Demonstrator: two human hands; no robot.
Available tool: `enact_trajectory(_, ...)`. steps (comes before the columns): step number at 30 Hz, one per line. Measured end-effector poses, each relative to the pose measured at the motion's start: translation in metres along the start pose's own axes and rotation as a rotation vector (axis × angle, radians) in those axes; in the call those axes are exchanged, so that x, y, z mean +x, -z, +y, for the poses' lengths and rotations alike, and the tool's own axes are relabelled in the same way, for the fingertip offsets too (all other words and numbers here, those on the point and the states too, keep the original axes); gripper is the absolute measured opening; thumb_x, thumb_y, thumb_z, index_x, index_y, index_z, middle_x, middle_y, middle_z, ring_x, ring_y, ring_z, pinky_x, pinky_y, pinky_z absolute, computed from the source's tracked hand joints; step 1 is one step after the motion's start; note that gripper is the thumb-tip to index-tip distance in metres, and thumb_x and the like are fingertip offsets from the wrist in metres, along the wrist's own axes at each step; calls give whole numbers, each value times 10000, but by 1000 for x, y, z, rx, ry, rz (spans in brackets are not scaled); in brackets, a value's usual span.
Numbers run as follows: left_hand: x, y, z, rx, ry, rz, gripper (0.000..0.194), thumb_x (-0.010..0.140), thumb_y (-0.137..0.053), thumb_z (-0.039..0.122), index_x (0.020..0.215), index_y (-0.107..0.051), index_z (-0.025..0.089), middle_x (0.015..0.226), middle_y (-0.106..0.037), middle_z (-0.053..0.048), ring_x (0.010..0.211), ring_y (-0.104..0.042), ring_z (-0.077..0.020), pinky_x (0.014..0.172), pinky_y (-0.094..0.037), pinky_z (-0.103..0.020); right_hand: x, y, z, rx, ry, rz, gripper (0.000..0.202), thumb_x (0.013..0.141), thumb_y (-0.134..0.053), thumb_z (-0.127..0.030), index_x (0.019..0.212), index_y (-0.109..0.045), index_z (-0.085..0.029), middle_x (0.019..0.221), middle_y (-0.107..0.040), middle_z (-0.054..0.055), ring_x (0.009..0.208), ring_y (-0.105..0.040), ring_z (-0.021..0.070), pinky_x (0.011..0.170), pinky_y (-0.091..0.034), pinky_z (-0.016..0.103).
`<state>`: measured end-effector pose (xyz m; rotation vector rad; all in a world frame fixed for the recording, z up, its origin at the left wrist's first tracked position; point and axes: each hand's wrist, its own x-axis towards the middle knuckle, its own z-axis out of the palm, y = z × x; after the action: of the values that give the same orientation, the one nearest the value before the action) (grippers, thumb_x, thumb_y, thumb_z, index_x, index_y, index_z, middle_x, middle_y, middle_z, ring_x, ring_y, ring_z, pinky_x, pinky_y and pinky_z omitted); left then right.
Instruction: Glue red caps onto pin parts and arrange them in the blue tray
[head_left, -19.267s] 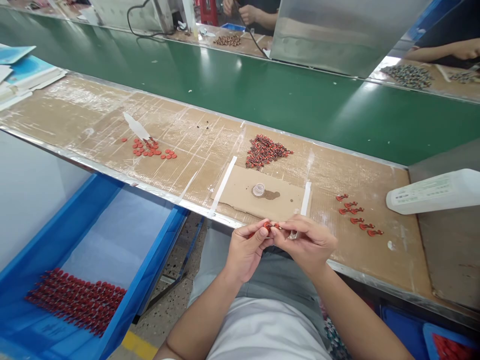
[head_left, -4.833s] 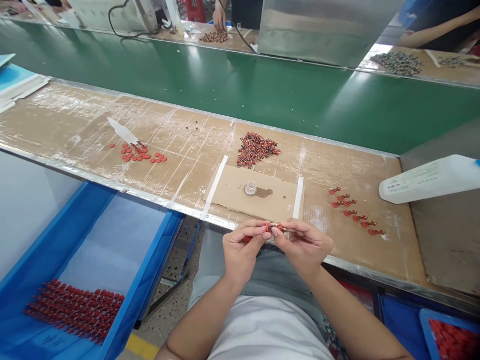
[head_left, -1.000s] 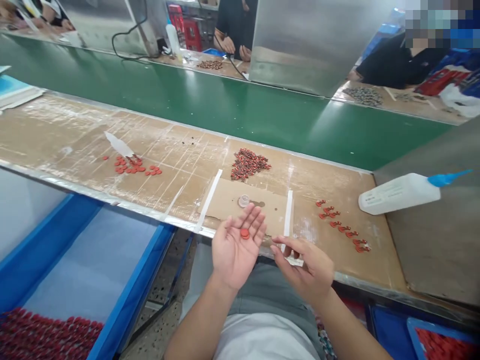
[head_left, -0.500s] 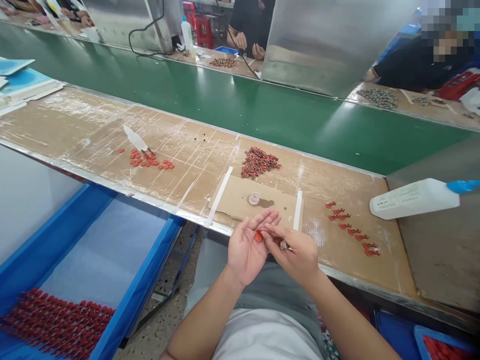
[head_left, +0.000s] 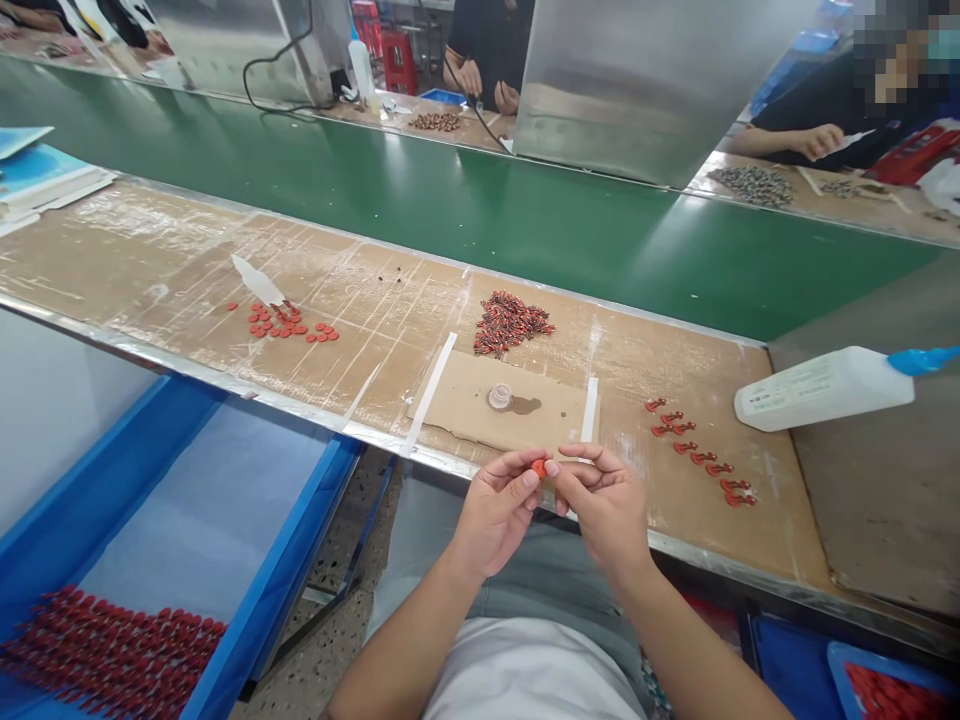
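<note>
L hand [head_left: 499,510]: grip closed, thumb + fingertips pinching red disc [head_left: 539,468] above front edge of tabletop [head_left: 360,350]. R hand [head_left: 600,500]: thumb on same disc, other fingers loosely curled. Small clear cup [head_left: 500,397] on cardboard sheet [head_left: 457,400] beyond hands; red-black parts pile [head_left: 510,322] just behind sheet. White bottle w/ blue nozzle [head_left: 825,388] lies at R.

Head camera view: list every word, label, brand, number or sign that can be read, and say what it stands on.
No text can be read.
White bottle at right: its label bears print too small and blurred to read.
Blue-and-white sheets at far left: no readable text.
</note>
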<state>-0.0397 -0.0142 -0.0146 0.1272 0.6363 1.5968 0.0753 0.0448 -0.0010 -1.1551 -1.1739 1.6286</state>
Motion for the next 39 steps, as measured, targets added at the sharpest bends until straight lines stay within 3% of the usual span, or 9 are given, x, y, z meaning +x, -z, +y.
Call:
enact_trajectory(6,3,3,-6,0,-10,14,243,746,-803,251,969,-741,177,931,-687,-49,596,-468,-55,583,-412,-208,1,-1,2,-31,11,-34,382,662,-845,-395,901,-622,-197,622,-720,4,369,-534,104,374,-471,228)
enact_trajectory(11,5,6,0,-86,-44,68,199,773,-782,233,955,-726,172,882,-663,-33,641,-503,-53,561,-409,-168,16,-3,-7,-241,126,-65,392,673,-817,-473,886,-663,-183,624,-719,30,419,-580,132,409,-494,246)
enact_trajectory(14,5,11,7,-130,-63,76,171,809,-747,201,974,-720,163,941,-669,-37,693,-550,-46,569,-432,-142,56,1,-15,-504,351,58,358,755,-731,-505,896,-700,-177,751,-745,63,560,-645,156,538,-540,276)
enact_trajectory(17,3,19,12,-139,-43,136,201,803,-751,175,1001,-721,163,960,-688,-41,771,-617,-56,659,-497,-129,121,7,-20,-854,502,157,346,813,-652,-479,993,-710,-190,890,-750,70,661,-658,167,688,-538,312)
enact_trajectory(21,-3,29,17,-124,-32,217,225,784,-762,151,1006,-727,152,1020,-710,-68,804,-663,-77,768,-552,-156,200,8,-18,-1106,416,155,390,832,-622,-417,1135,-679,-178,1037,-733,91,748,-663,195,779,-506,349)
enact_trajectory(24,-8,35,22,-104,-53,225,220,779,-760,144,998,-731,147,1016,-717,-77,812,-680,-92,782,-566,-164,231,6,-13,-1188,393,163,368,837,-615,-439,1094,-701,-191,1060,-725,94,884,-659,226,819,-488,358)
enact_trajectory(30,-14,42,31,7,-114,319,225,720,-806,133,936,-745,129,924,-731,-77,757,-682,-104,733,-584,-168,248,6,-11,-1215,341,61,260,852,-613,-399,1002,-729,-221,974,-739,50,857,-649,192,769,-475,317)
enact_trajectory(35,-14,47,31,97,-53,406,274,684,-838,157,940,-755,107,919,-744,-105,763,-698,-123,729,-588,-172,250,13,-22,-1235,276,-40,226,810,-678,-352,956,-739,-190,879,-746,47,755,-656,159,693,-474,271)
enact_trajectory(39,-18,54,25,188,12,387,356,681,-848,231,1003,-754,111,997,-737,-136,833,-705,-158,785,-584,-220,249,23,-32,-1275,181,-162,259,796,-689,-372,955,-754,-178,745,-735,32,610,-623,136,553,-436,236)
